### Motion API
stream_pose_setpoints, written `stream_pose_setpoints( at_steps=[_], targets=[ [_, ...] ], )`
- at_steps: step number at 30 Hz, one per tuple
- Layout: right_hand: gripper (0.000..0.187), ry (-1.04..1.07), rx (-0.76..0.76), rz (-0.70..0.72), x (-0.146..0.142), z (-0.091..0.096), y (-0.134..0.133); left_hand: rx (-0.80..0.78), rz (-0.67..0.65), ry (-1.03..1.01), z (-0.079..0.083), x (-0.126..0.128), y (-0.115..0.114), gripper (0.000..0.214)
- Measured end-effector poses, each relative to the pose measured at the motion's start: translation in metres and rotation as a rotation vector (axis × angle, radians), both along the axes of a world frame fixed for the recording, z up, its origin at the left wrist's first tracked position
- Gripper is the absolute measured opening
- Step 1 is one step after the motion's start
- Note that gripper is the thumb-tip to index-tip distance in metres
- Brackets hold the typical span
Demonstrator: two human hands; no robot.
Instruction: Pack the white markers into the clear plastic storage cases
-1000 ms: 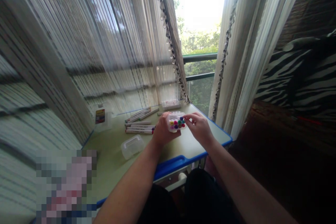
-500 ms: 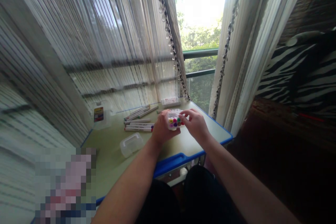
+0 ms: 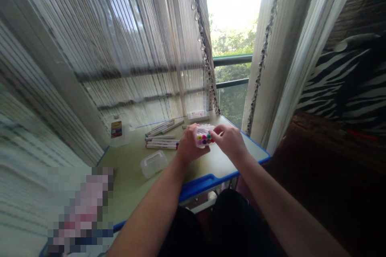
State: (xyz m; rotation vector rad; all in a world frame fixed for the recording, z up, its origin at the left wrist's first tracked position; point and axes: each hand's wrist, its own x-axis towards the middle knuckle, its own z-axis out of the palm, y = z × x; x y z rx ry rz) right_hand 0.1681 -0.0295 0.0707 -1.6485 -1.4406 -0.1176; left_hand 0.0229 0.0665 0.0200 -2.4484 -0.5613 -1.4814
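My left hand [image 3: 190, 148] is wrapped around a clear plastic marker case [image 3: 201, 128], held a little above the desk with its open end toward me. Several markers [image 3: 204, 138] sit inside, their yellow, pink, purple, green and red ends showing. At the case's upper right, my right hand [image 3: 229, 140] has its thumb and fingers pinched on a marker, of which only a small dark end shows. More white markers [image 3: 161, 144] lie in loose groups on the desk left of my hands. Nearer to me rests a clear plastic lid [image 3: 153, 164].
The desk [image 3: 126, 186] is pale with a blue edge. Toward its back stands a white box-like pack [image 3: 198, 116], and a clear container with a coloured label [image 3: 116, 129] is at the back left. Curtains [image 3: 144, 40] hang behind. A pixelated patch covers the near left corner.
The whole view has shifted slightly, so everything sits a bit further right. My right fingers remain at the case opening, and a dark marker end now shows by the fingertips.
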Motion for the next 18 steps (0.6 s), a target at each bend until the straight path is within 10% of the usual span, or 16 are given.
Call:
stream_pose_setpoints(
  at_steps=[18],
  targets=[
    [0.023, 0.168, 0.126, 0.212, -0.001, -0.005, 0.012, -0.036, 0.025, -0.038, -0.002, 0.001, 0.002, 0.079]
  ],
)
